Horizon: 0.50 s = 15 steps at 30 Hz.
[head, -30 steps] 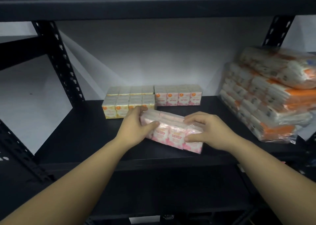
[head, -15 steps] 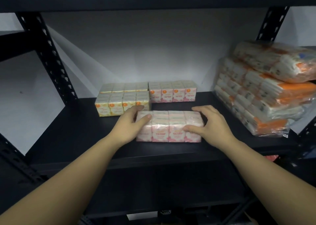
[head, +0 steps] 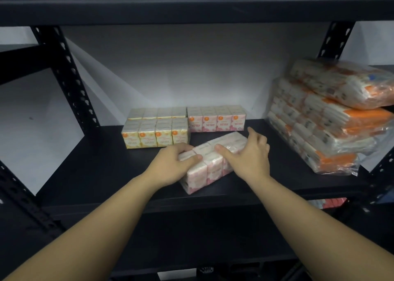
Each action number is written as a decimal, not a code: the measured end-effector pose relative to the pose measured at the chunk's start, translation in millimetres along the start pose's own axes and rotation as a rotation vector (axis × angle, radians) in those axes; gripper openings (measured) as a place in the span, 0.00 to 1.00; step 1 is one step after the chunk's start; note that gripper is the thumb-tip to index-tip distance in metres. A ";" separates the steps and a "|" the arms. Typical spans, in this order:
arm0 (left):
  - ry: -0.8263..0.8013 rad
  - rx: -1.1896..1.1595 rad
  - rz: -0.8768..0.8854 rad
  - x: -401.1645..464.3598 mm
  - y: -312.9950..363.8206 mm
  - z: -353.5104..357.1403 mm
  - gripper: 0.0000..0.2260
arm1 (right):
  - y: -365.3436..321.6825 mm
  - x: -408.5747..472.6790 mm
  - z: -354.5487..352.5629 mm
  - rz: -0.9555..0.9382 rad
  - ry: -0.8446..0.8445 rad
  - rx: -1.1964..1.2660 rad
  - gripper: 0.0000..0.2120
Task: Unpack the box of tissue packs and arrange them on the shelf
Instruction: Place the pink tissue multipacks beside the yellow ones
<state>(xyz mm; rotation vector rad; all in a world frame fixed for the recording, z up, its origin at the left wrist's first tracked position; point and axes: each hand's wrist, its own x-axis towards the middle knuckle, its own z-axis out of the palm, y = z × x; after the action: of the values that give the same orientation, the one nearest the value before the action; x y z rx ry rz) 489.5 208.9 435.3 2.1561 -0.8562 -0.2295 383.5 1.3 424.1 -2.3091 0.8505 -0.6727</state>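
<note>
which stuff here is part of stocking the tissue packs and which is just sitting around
Part of the job:
- pink tissue pack, lying askew on the shelf, under both hands
- left hand, gripping its left end
- right hand, resting on top
- pink pack and yellow packs already lined up at the back

Just there:
- stack of orange bundles at the right
- shelf post

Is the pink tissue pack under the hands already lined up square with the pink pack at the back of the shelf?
No. The pink tissue pack under both hands lies at an angle on the shelf, while the rear pink pack sits parallel to the wall.
</note>
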 end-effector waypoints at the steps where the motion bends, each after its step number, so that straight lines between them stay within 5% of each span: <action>1: 0.011 -0.022 0.020 -6.0 1.0 2.7 0.14 | -0.4 4.6 -1.3 0.019 -0.008 0.002 0.60; 11: 0.074 -0.092 0.130 16.1 13.2 15.6 0.04 | -10.2 6.7 -29.0 0.050 -0.324 0.152 0.42; 15: 0.040 0.044 0.180 59.8 21.4 18.4 0.13 | -8.6 -23.8 -30.9 0.029 -0.374 0.194 0.30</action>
<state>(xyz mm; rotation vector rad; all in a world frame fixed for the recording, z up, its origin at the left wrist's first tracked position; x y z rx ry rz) 516.2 149.3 445.3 2.1011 -1.0335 -0.0765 351.8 12.7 445.6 -2.1476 0.6137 -0.2805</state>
